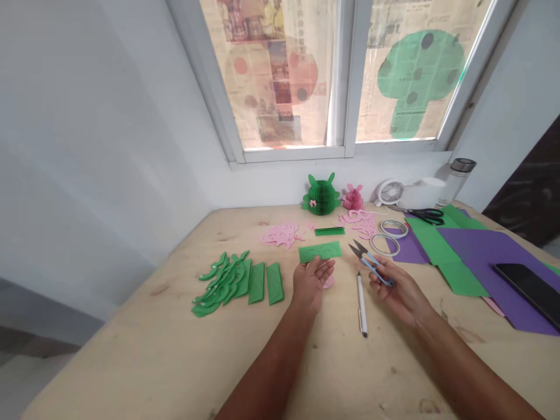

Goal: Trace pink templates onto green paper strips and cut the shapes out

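My left hand (310, 284) grips a green paper strip (320, 251) by its near edge, with the thumb on top. Faint curved outlines show on the strip. In my right hand (396, 286) are small thread snips (371, 263) with blue handles; their dark blades are apart and point toward the strip without touching it. Between the hands a white pen (361, 306) lies on the table. A bit of pink paper (328, 282) peeks out beside my left fingers, mostly hidden. Left of my left hand lie folded green strips (275, 284) and a pile of cut green shapes (216, 286).
Pink cut-outs (282, 234) lie farther back, before a green paper figure (322, 195) and a pink one (353, 198). Tape rolls (385, 245), black scissors (426, 216), purple sheets (485, 256) and a phone (531, 291) are at right. A fan (391, 191) and bottle (455, 182) stand behind.
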A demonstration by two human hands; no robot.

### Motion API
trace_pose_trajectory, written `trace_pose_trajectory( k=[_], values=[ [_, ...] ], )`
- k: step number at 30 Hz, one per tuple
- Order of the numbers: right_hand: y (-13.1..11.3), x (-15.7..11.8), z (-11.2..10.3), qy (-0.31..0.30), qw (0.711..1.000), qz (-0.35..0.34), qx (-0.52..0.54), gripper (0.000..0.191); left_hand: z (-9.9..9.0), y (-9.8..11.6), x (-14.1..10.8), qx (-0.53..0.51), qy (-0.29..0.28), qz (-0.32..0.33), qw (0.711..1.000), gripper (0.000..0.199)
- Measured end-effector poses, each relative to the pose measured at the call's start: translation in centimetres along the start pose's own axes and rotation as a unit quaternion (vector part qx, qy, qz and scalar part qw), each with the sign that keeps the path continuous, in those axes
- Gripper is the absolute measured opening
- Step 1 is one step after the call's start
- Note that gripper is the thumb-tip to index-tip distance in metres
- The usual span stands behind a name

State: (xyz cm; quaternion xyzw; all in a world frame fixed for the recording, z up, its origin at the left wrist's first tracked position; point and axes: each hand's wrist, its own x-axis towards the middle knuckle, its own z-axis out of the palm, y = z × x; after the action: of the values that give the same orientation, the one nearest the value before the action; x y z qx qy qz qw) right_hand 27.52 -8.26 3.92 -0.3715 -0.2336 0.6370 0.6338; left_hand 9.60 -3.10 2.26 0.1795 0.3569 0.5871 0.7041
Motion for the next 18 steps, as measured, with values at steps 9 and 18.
trace_pose_trajectory(
  k=[9, 18],
  values=[
    [1.8, 1.1, 1.9, -0.021, 0.999, 0.043, -0.019, 0.028, -0.7, -0.2, 0.5, -0.018, 0.004, -0.001, 1.0, 0.02],
    [3.1, 0.9, 2.6, -0.061, 0.997, 0.031, -0.04, 0.02, -1.0, 0.0, 0.6, -0.023, 0.006, 0.013, 1.0, 0.02]
  ],
)
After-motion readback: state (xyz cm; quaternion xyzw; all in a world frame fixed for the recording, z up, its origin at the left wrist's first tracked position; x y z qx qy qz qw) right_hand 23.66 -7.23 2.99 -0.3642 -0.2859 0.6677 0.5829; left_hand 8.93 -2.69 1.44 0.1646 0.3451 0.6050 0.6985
